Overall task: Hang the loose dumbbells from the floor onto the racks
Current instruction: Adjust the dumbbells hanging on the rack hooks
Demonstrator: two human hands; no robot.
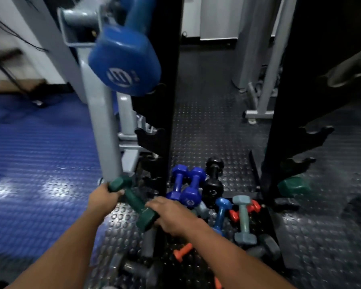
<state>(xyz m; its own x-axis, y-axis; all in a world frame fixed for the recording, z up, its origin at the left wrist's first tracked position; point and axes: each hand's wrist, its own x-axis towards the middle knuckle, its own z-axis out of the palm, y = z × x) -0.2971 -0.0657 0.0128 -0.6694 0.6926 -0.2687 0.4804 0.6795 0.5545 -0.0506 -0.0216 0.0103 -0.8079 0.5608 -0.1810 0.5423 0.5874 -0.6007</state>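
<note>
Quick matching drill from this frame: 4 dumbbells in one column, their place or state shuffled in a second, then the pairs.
Things
1. dark green dumbbell
2. big blue dumbbell
3. pale teal dumbbell
4. orange dumbbell

Place or state
A. lies on the floor beside the red one
B. held at both ends by the left hand and right hand
C. sits high on the left rack
D. lies on the floor below the right forearm

Pairs: 1-B, 2-C, 3-A, 4-D
</note>
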